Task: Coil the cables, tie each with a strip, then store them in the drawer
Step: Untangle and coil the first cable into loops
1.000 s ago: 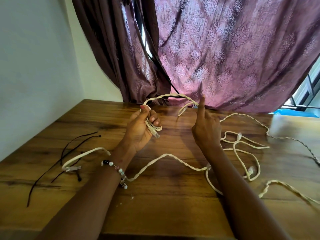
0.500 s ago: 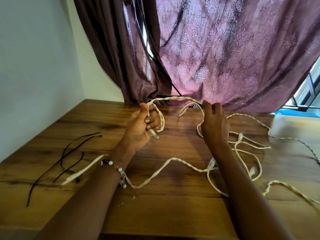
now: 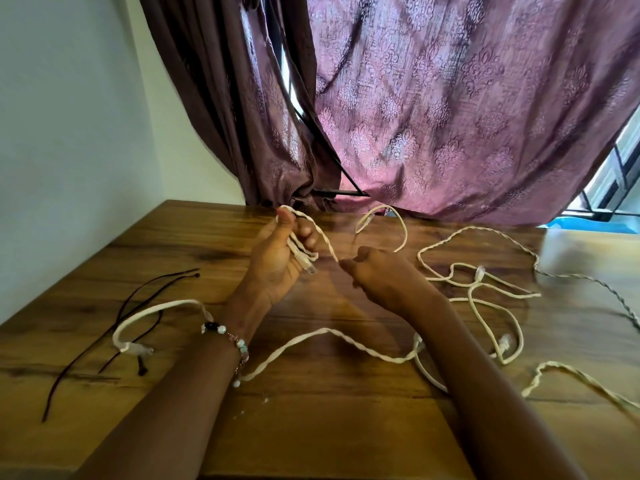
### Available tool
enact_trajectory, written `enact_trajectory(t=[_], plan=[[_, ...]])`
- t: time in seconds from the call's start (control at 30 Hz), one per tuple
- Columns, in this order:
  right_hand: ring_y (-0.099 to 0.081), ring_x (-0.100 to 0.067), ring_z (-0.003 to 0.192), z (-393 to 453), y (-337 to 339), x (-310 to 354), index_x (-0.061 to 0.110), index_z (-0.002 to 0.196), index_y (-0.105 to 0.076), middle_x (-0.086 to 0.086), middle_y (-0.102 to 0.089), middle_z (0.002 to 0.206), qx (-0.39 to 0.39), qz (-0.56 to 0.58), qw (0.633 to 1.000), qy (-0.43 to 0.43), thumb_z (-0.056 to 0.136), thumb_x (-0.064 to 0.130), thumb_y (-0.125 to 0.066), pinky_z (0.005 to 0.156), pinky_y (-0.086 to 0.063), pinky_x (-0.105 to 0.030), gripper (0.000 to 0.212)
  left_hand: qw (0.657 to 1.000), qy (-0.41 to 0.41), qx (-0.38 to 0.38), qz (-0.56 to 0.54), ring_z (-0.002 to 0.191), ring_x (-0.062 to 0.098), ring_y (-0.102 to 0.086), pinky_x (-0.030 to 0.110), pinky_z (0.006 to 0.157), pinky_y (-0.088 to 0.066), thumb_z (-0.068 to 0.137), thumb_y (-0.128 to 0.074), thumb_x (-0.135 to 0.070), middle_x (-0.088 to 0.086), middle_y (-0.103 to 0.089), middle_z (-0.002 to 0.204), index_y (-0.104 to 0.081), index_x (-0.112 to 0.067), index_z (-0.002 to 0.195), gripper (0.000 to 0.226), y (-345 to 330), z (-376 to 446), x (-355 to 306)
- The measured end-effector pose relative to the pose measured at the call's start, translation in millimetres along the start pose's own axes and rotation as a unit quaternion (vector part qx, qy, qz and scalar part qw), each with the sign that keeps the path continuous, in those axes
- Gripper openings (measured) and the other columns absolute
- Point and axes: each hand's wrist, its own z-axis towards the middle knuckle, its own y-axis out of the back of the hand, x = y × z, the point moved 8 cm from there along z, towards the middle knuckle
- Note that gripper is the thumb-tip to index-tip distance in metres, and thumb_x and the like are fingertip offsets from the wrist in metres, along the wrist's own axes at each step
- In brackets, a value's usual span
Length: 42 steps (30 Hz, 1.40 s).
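My left hand [image 3: 277, 258] is raised above the wooden table [image 3: 311, 427] and grips a small coil of cream cable [image 3: 304, 247], its clear plug hanging below the fingers. From that coil a strand runs down to my right hand [image 3: 377, 275], which pinches it just right of the left hand. The rest of that cream cable [image 3: 329, 337] trails loose across the table under both arms. More cream cables [image 3: 485, 289] lie tangled to the right. Thin dark tie strips [image 3: 131, 313] lie at the left.
A purple patterned curtain [image 3: 450, 116] hangs behind the table's far edge. A pale translucent container [image 3: 581, 251] stands at the far right, with a blue object [image 3: 588, 225] behind it. A white wall runs along the left side.
My right hand has come down and toward me from the coil's top, drawing a strand with it. The loose cable end at the left has curled into a loop.
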Motion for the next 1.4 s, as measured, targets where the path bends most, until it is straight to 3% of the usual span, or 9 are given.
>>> enact_trajectory(t=[0.13, 0.23, 0.33, 0.67, 0.83, 1.0, 1.1, 1.27, 1.4], plan=[[-0.066, -0.022, 0.067, -5, 36, 28, 0.009, 0.084, -0.071, -0.008, -0.067, 0.077, -0.189, 0.033, 0.976, 0.104, 0.051, -0.002, -0.084, 0.044, -0.044, -0.021, 0.037, 0.984, -0.010, 0.013, 0.176, 0.077, 0.022, -0.068, 0.037, 0.074, -0.056, 0.102, -0.032, -0.022, 0.014, -0.067, 0.090, -0.060, -0.006, 0.096, 0.033, -3, -4, 10], [-0.065, -0.029, 0.062, -11, 44, 22, 0.006, 0.097, -0.062, -0.013, -0.068, 0.081, -0.276, 0.147, 0.943, 0.111, 0.061, -0.001, -0.083, 0.045, -0.050, -0.029, 0.042, 0.955, 0.015, 0.050, 0.291, 0.070, 0.011, -0.065, 0.027, 0.062, -0.054, 0.102, -0.034, -0.017, -0.002, -0.069, 0.079, -0.054, -0.013, 0.094, 0.022, -9, -12, 17], [-0.061, -0.027, 0.060, -18, 59, 9, 0.013, 0.102, -0.047, -0.008, -0.067, 0.077, -0.331, 0.149, 0.929, 0.073, 0.074, 0.008, -0.076, 0.048, -0.046, -0.030, 0.042, 0.923, 0.038, 0.076, 0.376, 0.071, 0.017, -0.063, 0.033, 0.067, -0.051, 0.102, -0.036, -0.023, 0.012, -0.064, 0.085, -0.049, -0.002, 0.111, 0.026, -11, -15, 25], [-0.065, -0.025, 0.067, -18, 48, -24, 0.015, 0.094, -0.049, 0.001, -0.068, 0.080, -0.279, 0.021, 0.959, -0.040, 0.074, 0.017, -0.072, 0.066, -0.042, -0.036, 0.031, 0.880, 0.070, 0.171, 0.437, 0.051, 0.009, -0.043, 0.026, 0.049, -0.036, 0.093, -0.052, -0.033, -0.003, -0.048, 0.060, -0.053, -0.011, 0.092, 0.022, -25, -24, 39], [-0.066, -0.037, 0.067, -41, 34, -84, 0.012, 0.091, -0.060, -0.009, -0.071, 0.079, -0.274, 0.119, 0.923, -0.241, 0.070, 0.018, -0.081, 0.061, -0.049, -0.040, 0.030, 0.901, 0.058, 0.152, 0.402, 0.042, 0.011, -0.032, 0.021, 0.040, -0.028, 0.098, -0.052, -0.021, 0.001, -0.038, 0.052, -0.052, 0.004, 0.083, 0.028, -11, -18, 33], [-0.062, -0.022, 0.054, -40, 8, -99, 0.010, 0.078, -0.065, -0.002, -0.067, 0.063, -0.228, 0.403, 0.822, -0.332, 0.064, 0.025, -0.086, 0.056, -0.049, -0.032, 0.030, 0.948, 0.020, 0.065, 0.311, 0.037, 0.009, -0.026, 0.017, 0.038, -0.025, 0.102, -0.038, -0.024, -0.003, -0.033, 0.047, -0.047, 0.007, 0.083, 0.037, -10, -8, 29], [-0.058, -0.012, 0.039, -36, -8, -88, 0.003, 0.076, -0.062, -0.003, -0.068, 0.056, -0.172, 0.671, 0.650, -0.312, 0.073, -0.002, -0.078, 0.044, -0.053, -0.030, 0.017, 0.973, 0.014, 0.014, 0.232, 0.037, 0.007, -0.025, 0.017, 0.039, -0.022, 0.104, -0.032, -0.022, -0.005, -0.031, 0.046, -0.042, -0.001, 0.075, 0.037, 2, -5, 23], [-0.057, -0.012, 0.049, -29, -16, -49, -0.003, 0.103, -0.063, -0.007, -0.061, 0.067, 0.003, 0.869, 0.446, -0.215, 0.074, -0.002, -0.065, 0.063, -0.060, -0.040, 0.029, 0.991, -0.002, -0.049, 0.121, 0.035, 0.003, -0.027, 0.018, 0.041, -0.026, 0.103, -0.031, -0.030, -0.008, -0.033, 0.045, -0.034, -0.011, 0.065, 0.042, 13, 1, 14], [-0.058, -0.012, 0.066, -28, -6, -40, 0.001, 0.115, -0.060, -0.006, -0.061, 0.076, 0.035, 0.894, 0.429, -0.127, 0.079, 0.000, -0.058, 0.064, -0.057, -0.043, 0.035, 0.996, -0.001, -0.088, 0.005, 0.034, 0.004, -0.026, 0.017, 0.041, -0.030, 0.101, -0.032, -0.039, -0.008, -0.032, 0.043, -0.035, -0.014, 0.067, 0.042, 29, 9, 3]])
